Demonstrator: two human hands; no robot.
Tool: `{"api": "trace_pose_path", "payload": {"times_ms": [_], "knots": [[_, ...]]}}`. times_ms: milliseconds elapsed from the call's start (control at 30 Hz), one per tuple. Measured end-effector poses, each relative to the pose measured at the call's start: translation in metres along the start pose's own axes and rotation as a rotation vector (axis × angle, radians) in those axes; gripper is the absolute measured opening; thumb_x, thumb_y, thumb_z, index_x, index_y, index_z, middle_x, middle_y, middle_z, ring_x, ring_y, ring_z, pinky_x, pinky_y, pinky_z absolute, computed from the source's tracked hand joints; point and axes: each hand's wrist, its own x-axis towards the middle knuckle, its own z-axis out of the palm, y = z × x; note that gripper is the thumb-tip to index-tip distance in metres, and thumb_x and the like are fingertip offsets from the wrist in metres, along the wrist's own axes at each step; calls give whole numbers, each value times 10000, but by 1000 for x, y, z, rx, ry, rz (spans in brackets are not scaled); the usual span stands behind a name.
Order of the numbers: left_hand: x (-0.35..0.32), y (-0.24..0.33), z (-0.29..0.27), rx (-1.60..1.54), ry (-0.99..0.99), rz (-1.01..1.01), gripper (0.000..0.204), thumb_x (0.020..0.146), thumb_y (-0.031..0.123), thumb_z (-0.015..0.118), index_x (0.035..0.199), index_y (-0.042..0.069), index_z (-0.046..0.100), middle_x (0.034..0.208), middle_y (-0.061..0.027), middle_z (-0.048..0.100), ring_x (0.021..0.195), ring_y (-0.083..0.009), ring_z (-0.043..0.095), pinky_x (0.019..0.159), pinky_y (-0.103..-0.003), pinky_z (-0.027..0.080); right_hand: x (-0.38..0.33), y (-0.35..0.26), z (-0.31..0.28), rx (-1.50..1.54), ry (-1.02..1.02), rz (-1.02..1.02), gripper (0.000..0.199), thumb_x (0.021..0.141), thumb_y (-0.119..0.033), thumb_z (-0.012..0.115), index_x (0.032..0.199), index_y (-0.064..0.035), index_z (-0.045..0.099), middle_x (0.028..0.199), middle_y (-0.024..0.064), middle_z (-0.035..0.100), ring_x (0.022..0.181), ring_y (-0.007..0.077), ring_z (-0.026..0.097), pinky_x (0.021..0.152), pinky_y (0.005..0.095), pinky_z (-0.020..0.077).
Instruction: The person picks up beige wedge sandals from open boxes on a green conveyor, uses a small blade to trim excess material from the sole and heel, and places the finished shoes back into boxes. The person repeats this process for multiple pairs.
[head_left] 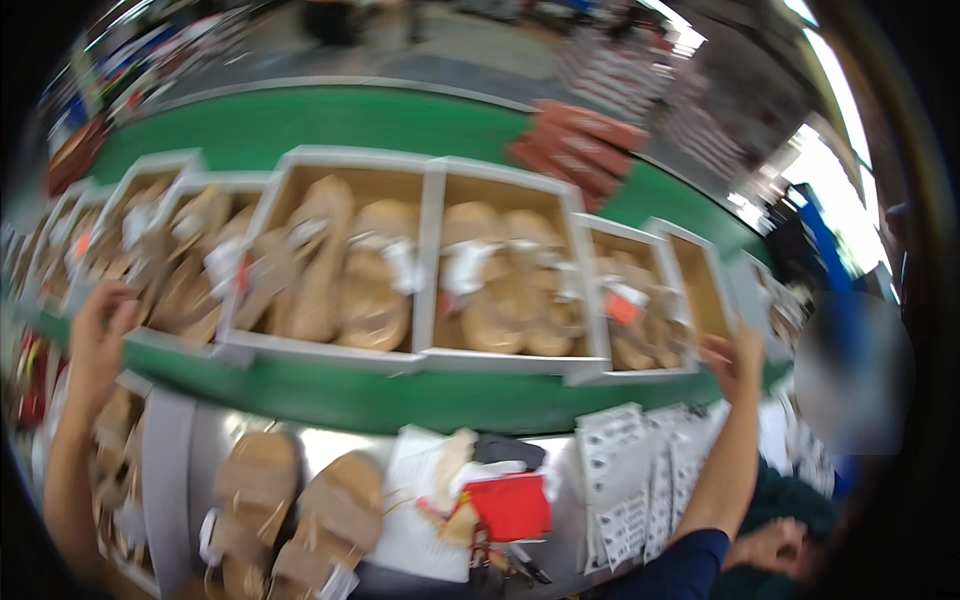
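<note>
A row of white-rimmed shoeboxes [425,260] stands across the green surface, most with tan sandals [375,300] inside. My left hand [97,335] is raised at the row's left part, beside a box corner, fingers curled and apart with nothing seen in them. At the right, my right hand [738,362] is at the near corner of a shoebox without sandals [697,285], thumb and fingers closing on its edge; blur softens the contact. Nearer to me, a pair of tan strapped sandals [258,480] lies on the grey worktop [200,450].
White papers [415,555], a red pouch-like piece [510,508] and printed sheets [612,440] lie on the worktop. Reddish-brown boxes [580,145] are stacked beyond the row. Another person's hand [775,545] shows at lower right. A box of sandals [120,430] stands at near left.
</note>
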Motion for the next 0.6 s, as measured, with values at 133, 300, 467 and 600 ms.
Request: {"api": "trace_pose_path", "payload": {"times_ms": [133, 300, 467, 600], "knots": [[-93, 108, -5, 92, -744, -58, 234, 891, 277, 701, 906, 44, 697, 756, -102, 669, 671, -270, 649, 612, -370, 516, 81, 89, -133, -123, 97, 143, 265, 899, -207, 651, 1070, -4, 649, 943, 119, 687, 858, 211, 685, 647, 303, 550], [-176, 130, 11, 244, -808, -52, 482, 870, 547, 676, 997, 83, 660, 657, -84, 648, 565, -297, 655, 508, -388, 519, 139, 103, -84, -1080, 89, 2, 313, 875, -196, 629, 1104, 16, 641, 902, 126, 683, 818, 222, 686, 594, 305, 535], [-194, 137, 17, 414, -810, -10, 698, 835, 515, 699, 1368, 107, 509, 636, -66, 609, 512, -259, 622, 449, -370, 483, 124, 102, -89, -806, 158, -9, 425, 841, -238, 559, 1142, 52, 633, 938, 207, 692, 842, 310, 702, 647, 386, 557], [-221, 109, 40, 279, -566, 104, 578, 798, 225, 714, 1350, 130, 572, 648, -59, 597, 533, -251, 623, 470, -372, 500, 84, 73, -77, -682, 563, 41, 590, 857, -340, 541, 1297, 51, 496, 1015, 266, 689, 986, 383, 683, 857, 442, 523]]}}
